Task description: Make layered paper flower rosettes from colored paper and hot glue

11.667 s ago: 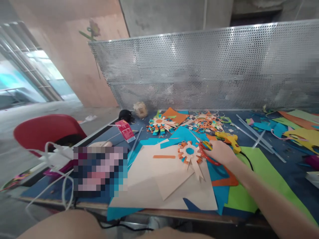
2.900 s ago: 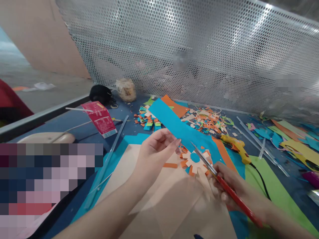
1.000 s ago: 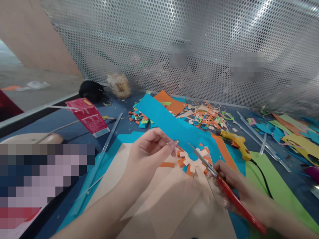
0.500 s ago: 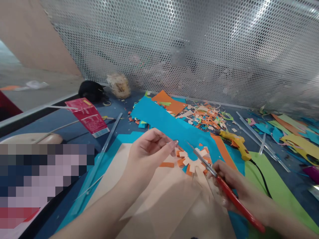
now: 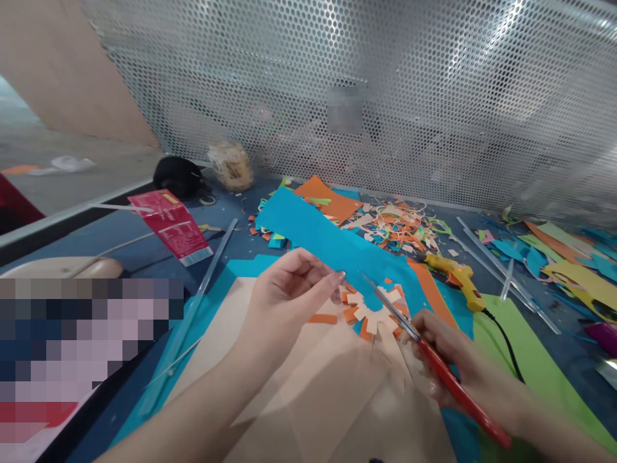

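My right hand [image 5: 448, 360] is closed round red-handled scissors [image 5: 463, 392], seen nearly edge-on. Their metal blades point up and left, over a ring of small peach and orange paper tabs [image 5: 369, 321]. Left of the ring is my left hand [image 5: 294, 289], thumb and fingers pinched together near the blade tips. What lies in that pinch, if anything, is too small to make out. Beneath both hands spread large peach paper sheets [image 5: 308, 379], with a short orange strip [image 5: 322, 319] on top. A blue paper piece [image 5: 328, 235] lies just beyond.
Right of the ring rests a yellow glue gun [image 5: 457, 276] with a black cord, near green paper [image 5: 525, 347]. Clear glue sticks [image 5: 515, 283] and paper scraps [image 5: 395, 225] lie farther back. A pink carton [image 5: 171, 225] stands left. Perforated metal [image 5: 299, 83] rises behind.
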Available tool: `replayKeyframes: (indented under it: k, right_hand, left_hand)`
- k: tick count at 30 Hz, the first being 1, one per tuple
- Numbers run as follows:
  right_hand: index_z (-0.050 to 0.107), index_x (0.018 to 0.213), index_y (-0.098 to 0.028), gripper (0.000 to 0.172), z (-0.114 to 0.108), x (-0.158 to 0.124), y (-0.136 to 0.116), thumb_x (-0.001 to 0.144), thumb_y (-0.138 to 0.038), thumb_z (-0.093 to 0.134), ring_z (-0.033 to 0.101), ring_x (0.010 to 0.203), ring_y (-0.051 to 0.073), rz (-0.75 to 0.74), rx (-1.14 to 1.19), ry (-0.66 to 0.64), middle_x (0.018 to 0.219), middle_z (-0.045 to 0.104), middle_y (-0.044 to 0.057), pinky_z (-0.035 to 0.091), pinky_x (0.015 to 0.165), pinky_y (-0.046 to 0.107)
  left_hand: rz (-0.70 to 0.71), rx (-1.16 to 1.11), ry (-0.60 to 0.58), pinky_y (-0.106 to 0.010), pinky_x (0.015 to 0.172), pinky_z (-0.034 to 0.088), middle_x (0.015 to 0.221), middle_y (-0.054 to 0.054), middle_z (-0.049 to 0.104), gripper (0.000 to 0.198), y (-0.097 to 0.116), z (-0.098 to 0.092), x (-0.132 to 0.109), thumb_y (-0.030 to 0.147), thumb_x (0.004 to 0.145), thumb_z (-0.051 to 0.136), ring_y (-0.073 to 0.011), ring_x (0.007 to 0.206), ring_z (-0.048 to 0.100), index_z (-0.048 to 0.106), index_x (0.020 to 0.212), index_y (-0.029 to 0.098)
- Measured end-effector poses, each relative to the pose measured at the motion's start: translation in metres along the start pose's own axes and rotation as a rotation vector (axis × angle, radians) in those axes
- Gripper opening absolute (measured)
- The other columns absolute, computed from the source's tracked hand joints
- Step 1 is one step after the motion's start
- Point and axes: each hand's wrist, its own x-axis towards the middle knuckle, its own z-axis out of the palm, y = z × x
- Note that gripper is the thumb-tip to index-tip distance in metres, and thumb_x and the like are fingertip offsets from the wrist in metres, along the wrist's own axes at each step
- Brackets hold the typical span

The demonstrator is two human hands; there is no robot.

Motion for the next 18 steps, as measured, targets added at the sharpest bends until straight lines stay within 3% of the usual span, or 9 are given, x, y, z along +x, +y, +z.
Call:
replayKeyframes:
  k: [18]
  right_hand:
    - [0.036, 0.081, -0.022, 0.025, -0.0019, -0.0002, -0.0064, 0.074, -0.030, 0.059, 0.036, 0.059, 0.008, 0.021, -0.107, 0.027, 0.073, 0.041, -0.004, 0.035, 0.051, 0.019]
  left_hand:
    - [0.003, 0.023, 0.005, -0.021, 0.055, 0.049, 0.055, 0.003, 0.059, 0.016, -0.0017, -0.0016, -0.0004, 0.021, 0.069, 0.067, -0.0103, 0.053, 0.057, 0.053, 0.061, 0.019]
